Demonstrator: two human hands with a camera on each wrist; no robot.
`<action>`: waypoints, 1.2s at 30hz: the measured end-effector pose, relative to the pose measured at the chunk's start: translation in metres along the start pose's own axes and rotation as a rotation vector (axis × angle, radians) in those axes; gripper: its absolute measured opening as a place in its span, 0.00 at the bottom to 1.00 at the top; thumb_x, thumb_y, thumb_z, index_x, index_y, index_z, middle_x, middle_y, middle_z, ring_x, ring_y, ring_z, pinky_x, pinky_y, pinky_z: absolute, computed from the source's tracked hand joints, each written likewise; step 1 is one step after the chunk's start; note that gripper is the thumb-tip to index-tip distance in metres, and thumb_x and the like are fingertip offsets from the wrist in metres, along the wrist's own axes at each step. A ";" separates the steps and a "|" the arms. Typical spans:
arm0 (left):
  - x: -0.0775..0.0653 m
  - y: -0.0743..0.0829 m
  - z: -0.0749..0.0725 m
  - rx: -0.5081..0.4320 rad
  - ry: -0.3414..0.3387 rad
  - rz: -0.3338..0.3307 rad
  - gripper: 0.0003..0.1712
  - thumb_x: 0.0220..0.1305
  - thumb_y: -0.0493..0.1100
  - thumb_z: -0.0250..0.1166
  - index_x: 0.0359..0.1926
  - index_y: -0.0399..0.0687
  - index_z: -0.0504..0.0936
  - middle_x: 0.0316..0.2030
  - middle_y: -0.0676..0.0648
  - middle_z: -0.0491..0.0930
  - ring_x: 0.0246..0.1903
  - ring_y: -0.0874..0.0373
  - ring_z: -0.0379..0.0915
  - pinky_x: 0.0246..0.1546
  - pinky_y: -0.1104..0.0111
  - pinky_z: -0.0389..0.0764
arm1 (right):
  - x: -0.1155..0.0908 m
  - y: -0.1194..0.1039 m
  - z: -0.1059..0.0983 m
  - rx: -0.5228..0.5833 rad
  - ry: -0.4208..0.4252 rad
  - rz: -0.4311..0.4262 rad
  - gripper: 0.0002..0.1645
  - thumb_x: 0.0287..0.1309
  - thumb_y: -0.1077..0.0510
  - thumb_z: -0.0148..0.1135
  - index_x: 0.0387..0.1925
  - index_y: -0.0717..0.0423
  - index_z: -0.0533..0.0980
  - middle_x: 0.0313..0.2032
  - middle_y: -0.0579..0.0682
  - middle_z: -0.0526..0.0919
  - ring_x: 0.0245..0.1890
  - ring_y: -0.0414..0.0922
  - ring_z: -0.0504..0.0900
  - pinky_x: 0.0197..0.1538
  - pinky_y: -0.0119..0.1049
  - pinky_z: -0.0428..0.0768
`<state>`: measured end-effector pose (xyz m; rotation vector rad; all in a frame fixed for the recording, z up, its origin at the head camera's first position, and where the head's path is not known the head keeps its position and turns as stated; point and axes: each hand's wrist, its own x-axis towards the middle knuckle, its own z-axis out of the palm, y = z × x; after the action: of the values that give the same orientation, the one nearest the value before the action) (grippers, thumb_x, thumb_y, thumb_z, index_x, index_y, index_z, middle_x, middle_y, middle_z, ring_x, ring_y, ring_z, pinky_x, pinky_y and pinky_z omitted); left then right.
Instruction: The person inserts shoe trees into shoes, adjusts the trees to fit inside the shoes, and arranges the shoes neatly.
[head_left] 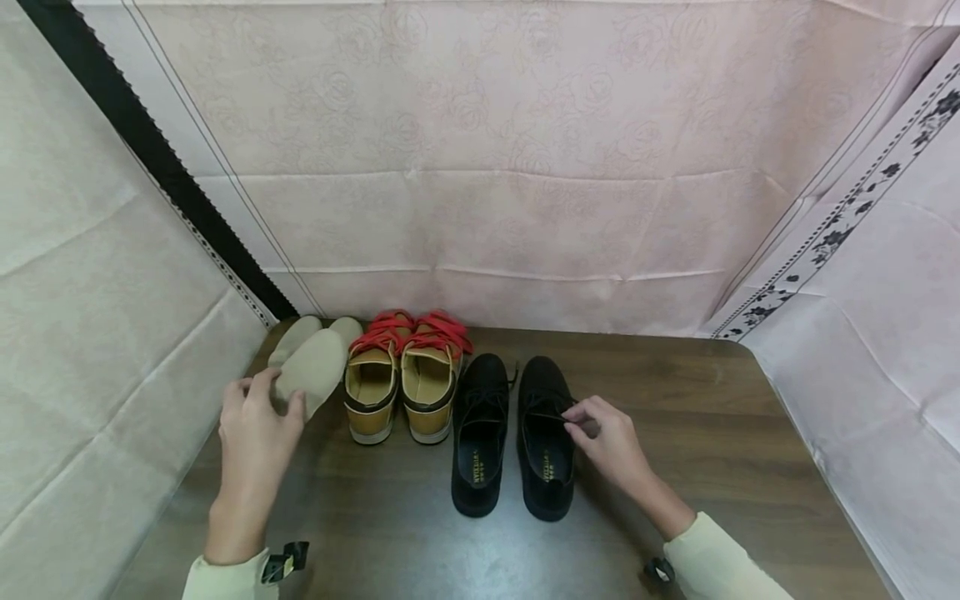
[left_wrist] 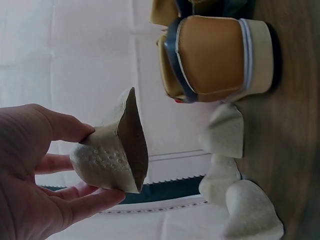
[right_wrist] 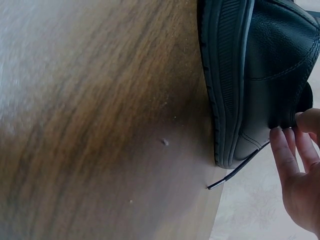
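In my left hand [head_left: 258, 433] is a beige moulded shoe insert [head_left: 315, 367], gripped between thumb and fingers. The left wrist view shows it as a hollow, curved shell [left_wrist: 107, 155], with the fingers spread around its end. My right hand [head_left: 611, 442] is at the right side of a black lace-up shoe [head_left: 546, 450], thumb and fingertips pinching its black shoelace by the opening. A loose lace end [right_wrist: 232, 174] hangs along the shoe's side in the right wrist view. The matching black shoe [head_left: 480, 450] stands to its left, toe pointing away.
Tan shoes with red laces [head_left: 371, 408] stand between the black pair and the inserts. More beige inserts [left_wrist: 252, 210] lie on the wooden tabletop [head_left: 675, 400] at the left. Pale patterned cloth [head_left: 525, 167] rises behind it and along both sides.
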<state>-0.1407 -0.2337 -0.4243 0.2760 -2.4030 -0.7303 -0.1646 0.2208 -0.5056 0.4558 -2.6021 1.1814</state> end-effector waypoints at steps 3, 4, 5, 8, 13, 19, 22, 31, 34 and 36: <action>0.001 0.004 -0.002 -0.005 0.006 0.012 0.23 0.63 0.36 0.70 0.58 0.32 0.80 0.49 0.25 0.73 0.45 0.26 0.73 0.43 0.33 0.75 | 0.000 0.000 0.001 0.000 0.000 -0.007 0.11 0.60 0.65 0.73 0.39 0.47 0.84 0.38 0.41 0.83 0.38 0.37 0.85 0.41 0.26 0.85; 0.001 0.006 -0.002 -0.008 0.003 0.011 0.23 0.63 0.36 0.70 0.58 0.32 0.80 0.49 0.25 0.73 0.45 0.26 0.73 0.42 0.33 0.76 | 0.000 0.001 0.002 0.003 -0.001 -0.008 0.11 0.60 0.65 0.73 0.39 0.47 0.84 0.38 0.41 0.83 0.38 0.37 0.86 0.41 0.26 0.85; 0.001 0.008 -0.003 -0.011 -0.004 0.008 0.24 0.63 0.37 0.70 0.59 0.32 0.80 0.50 0.25 0.73 0.45 0.26 0.74 0.42 0.34 0.76 | 0.001 0.000 0.002 0.004 -0.001 -0.007 0.11 0.60 0.65 0.73 0.39 0.47 0.84 0.38 0.41 0.83 0.38 0.37 0.86 0.41 0.26 0.85; 0.001 0.015 -0.005 -0.015 -0.044 -0.019 0.24 0.65 0.39 0.70 0.61 0.35 0.80 0.52 0.26 0.73 0.45 0.27 0.74 0.40 0.34 0.76 | 0.001 0.000 0.003 0.004 -0.001 -0.004 0.11 0.60 0.65 0.73 0.40 0.47 0.84 0.38 0.41 0.83 0.38 0.37 0.86 0.42 0.25 0.84; 0.002 0.024 -0.004 -0.046 -0.069 0.010 0.24 0.65 0.38 0.70 0.60 0.35 0.80 0.53 0.27 0.73 0.43 0.29 0.75 0.39 0.37 0.76 | 0.001 0.000 0.003 -0.003 0.001 0.002 0.10 0.60 0.65 0.74 0.39 0.48 0.84 0.38 0.41 0.83 0.38 0.37 0.85 0.42 0.24 0.84; 0.001 0.031 -0.003 -0.063 -0.100 0.016 0.23 0.66 0.38 0.69 0.60 0.35 0.81 0.54 0.27 0.73 0.43 0.32 0.74 0.42 0.40 0.76 | 0.001 0.000 0.002 0.001 -0.002 0.009 0.10 0.60 0.65 0.73 0.40 0.47 0.84 0.39 0.41 0.83 0.38 0.37 0.85 0.42 0.25 0.84; 0.000 0.033 -0.004 -0.067 -0.119 0.015 0.23 0.66 0.38 0.69 0.61 0.35 0.80 0.54 0.27 0.73 0.44 0.32 0.74 0.42 0.40 0.76 | 0.001 0.000 0.001 0.005 -0.002 0.006 0.11 0.60 0.65 0.73 0.40 0.47 0.84 0.39 0.41 0.83 0.39 0.37 0.86 0.42 0.26 0.85; -0.006 0.042 0.004 -0.087 -0.131 0.088 0.24 0.63 0.36 0.71 0.59 0.34 0.80 0.51 0.28 0.73 0.46 0.32 0.75 0.46 0.42 0.77 | 0.000 0.001 -0.001 -0.015 -0.001 -0.001 0.10 0.60 0.65 0.73 0.40 0.47 0.84 0.39 0.41 0.83 0.38 0.37 0.85 0.42 0.27 0.85; -0.008 0.045 0.007 -0.096 -0.127 0.119 0.23 0.62 0.35 0.72 0.58 0.34 0.81 0.50 0.29 0.73 0.43 0.35 0.75 0.42 0.44 0.78 | 0.000 0.000 -0.001 -0.011 -0.007 0.006 0.10 0.60 0.65 0.73 0.40 0.47 0.84 0.39 0.41 0.83 0.39 0.37 0.85 0.42 0.27 0.85; -0.009 0.047 0.010 -0.103 -0.132 0.135 0.23 0.61 0.34 0.73 0.57 0.34 0.81 0.49 0.30 0.73 0.42 0.36 0.75 0.40 0.46 0.79 | 0.000 0.001 -0.001 -0.008 -0.010 0.008 0.10 0.60 0.65 0.73 0.40 0.48 0.84 0.39 0.41 0.83 0.39 0.38 0.85 0.43 0.27 0.85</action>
<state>-0.1402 -0.1878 -0.4091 0.0231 -2.4696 -0.8290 -0.1647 0.2223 -0.5054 0.4517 -2.6185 1.1737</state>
